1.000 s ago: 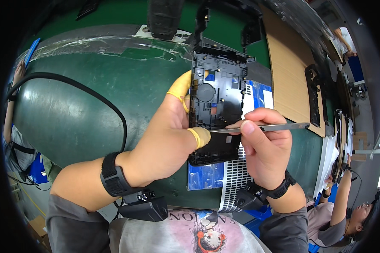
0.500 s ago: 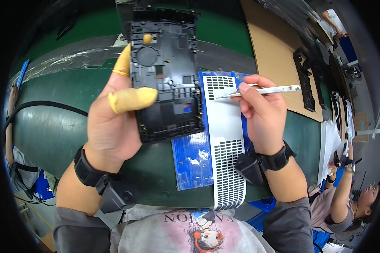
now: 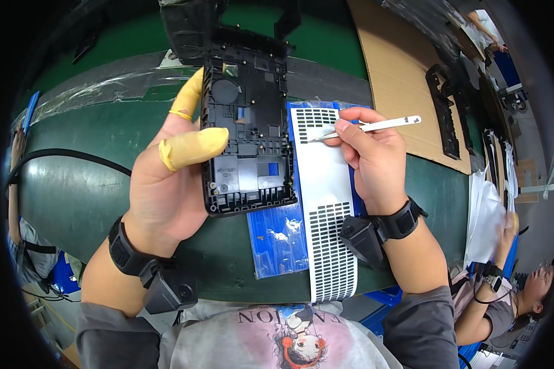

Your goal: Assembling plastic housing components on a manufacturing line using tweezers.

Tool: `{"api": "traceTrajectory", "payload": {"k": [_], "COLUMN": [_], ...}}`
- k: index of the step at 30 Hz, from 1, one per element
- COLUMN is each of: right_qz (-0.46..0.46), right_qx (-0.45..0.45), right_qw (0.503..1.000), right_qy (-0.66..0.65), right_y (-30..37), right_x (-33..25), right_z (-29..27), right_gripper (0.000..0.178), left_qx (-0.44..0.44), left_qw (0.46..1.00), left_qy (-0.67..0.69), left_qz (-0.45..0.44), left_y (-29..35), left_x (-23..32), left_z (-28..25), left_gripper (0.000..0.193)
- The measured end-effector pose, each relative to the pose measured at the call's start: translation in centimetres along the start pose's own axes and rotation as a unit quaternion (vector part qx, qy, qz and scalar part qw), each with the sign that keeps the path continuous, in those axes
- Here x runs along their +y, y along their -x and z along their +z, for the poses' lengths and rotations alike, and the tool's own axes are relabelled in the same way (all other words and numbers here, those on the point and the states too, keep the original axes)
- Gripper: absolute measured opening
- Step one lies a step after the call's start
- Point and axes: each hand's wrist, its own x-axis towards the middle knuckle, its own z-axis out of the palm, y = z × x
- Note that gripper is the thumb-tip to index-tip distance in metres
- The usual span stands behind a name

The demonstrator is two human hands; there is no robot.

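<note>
Above the worktop [image 3: 74, 190] are two yellow finger cots [image 3: 194, 148], one black housing [image 3: 261, 114], one pair of tweezers [image 3: 386, 124]; toward its near edge, two wrist cameras [image 3: 171, 289], one label strip [image 3: 330, 184], one blue board [image 3: 280, 246]; toward its right edge, one cardboard sheet [image 3: 393, 98], one black frame [image 3: 443, 120].

The black plastic housing [image 3: 252, 129] is raised above the tabletop [image 3: 86, 203], its ribbed inner side visible and its long side running away from the person, leaning slightly. It has a round flat disc near its far part, several rectangular openings (blue shows through the lower one) and small brass-coloured points along the rims. Just right of it, the white sheet [image 3: 326, 175] lies on a blue board [image 3: 277, 246]; it carries small black rectangles in rows, in two groups with a blank white area between, and its near end curves down. The slim pale metal tweezers [image 3: 381, 124] are slanted, their tips pointing left at the far group; whether they touch it, I cannot tell.
</note>
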Motion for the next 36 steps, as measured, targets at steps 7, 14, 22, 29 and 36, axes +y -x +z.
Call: {"api": "traceTrajectory", "payload": {"k": [7,14,22,29,36], "right_qz": [-0.018,-0.064,-0.059,-0.069,-0.081], "right_qx": [-0.005,-0.050,-0.074,-0.086,-0.086], "right_qw": [0.999,0.996,0.995,0.993,0.993], "right_qy": [-0.043,-0.026,-0.038,-0.040,-0.016], "right_y": [0.7,5.0,4.9,4.9,4.8], "right_x": [-1.4,-3.5,-2.6,-2.3,-2.2], "right_z": [0.1,2.8,3.0,2.8,2.9], "right_gripper": [0.016,0.020,0.020,0.020,0.019], "left_qx": [0.033,0.030,-0.019,-0.031,-0.020], "left_qw": [0.999,0.995,0.996,0.996,0.996], "left_qy": [0.004,-0.034,0.008,-0.003,-0.012], "left_qz": [-0.041,-0.091,-0.092,-0.088,-0.082], "left_y": [-0.1,1.2,1.4,1.7,1.8], "left_x": [-0.9,-1.4,-1.7,-1.9,-2.0], "left_z": [-0.7,0.7,1.2,1.0,1.0], "left_gripper": [0.069,0.081,0.081,0.080,0.080]}}
